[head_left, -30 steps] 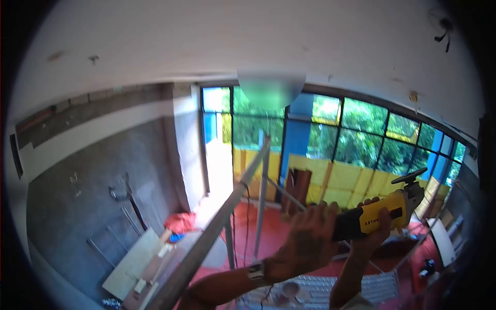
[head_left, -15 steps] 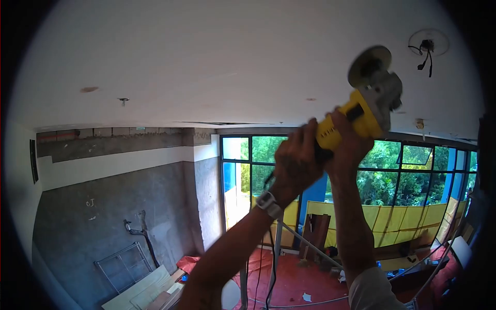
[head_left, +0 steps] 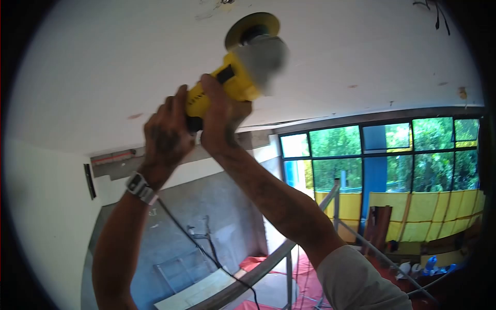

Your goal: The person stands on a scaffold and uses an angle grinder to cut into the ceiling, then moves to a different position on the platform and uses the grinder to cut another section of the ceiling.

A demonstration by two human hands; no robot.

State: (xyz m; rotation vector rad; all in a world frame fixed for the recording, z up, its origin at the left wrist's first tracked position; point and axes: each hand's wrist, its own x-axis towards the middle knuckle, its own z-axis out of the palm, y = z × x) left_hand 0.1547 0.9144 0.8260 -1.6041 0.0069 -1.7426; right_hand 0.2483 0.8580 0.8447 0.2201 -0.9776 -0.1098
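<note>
Overhead, a yellow angle grinder (head_left: pixel 238 85) with a grey head is raised toward the white ceiling (head_left: pixel 129 62). Its round disc (head_left: pixel 236 32) faces up, close under the ceiling. My left hand (head_left: pixel 168 132), with a watch (head_left: pixel 138 186) on its wrist, wraps the rear of the body. My right hand (head_left: pixel 225 116) grips farther forward, near the grey head. From the tool's back end a black cord (head_left: pixel 199 245) hangs down past my forearms.
Metal scaffold rails (head_left: pixel 258 271) cross below my arms. Loose wires (head_left: pixel 438 18) hang from the ceiling at upper right, and a small fitting (head_left: pixel 462 93) sits farther off. Beyond are a grey wall (head_left: pixel 191 212), windows (head_left: pixel 336 142) and red floor covering (head_left: pixel 307 271).
The grinder and both hands have moved left and up in view. My view has swung too, so the windows now sit farther right and the scaffold rail shows.
</note>
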